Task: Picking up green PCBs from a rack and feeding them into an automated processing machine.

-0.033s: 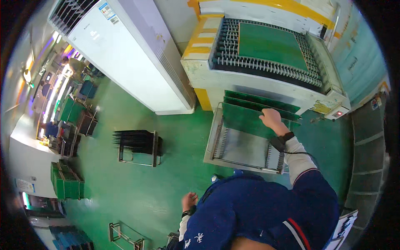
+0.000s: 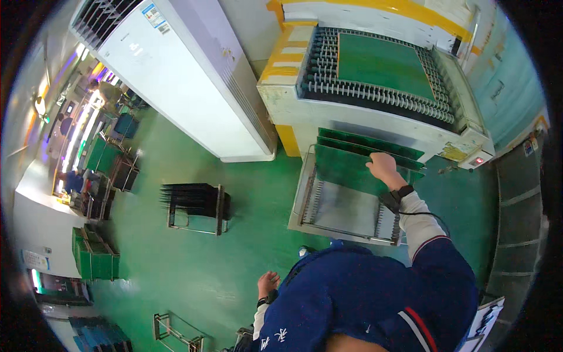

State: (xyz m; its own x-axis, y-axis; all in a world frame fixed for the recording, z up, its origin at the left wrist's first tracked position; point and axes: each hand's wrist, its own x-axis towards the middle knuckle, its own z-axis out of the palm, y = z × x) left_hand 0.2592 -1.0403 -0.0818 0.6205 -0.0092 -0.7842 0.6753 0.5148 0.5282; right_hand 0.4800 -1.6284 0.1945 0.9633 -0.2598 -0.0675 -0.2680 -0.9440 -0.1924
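Evidently, right grip [image 2: 383, 169] pinched front green board [image 2: 343, 169], which extended toward nine o'clock; rear boards [image 2: 366, 141] stood at eleven, rollers [image 2: 375, 94] at twelve.

View shifted slightly, front green board [image 2: 343, 170], white cabinet [image 2: 176, 82] marginally further right

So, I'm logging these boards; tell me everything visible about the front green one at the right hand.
The front green board is a thin, flat, dark green sheet with a straight top edge and slightly uneven sheen; its material is unclear. It stands on edge in a metal rack, before two similar boards. The right hand holds its top edge, hiding part of it.
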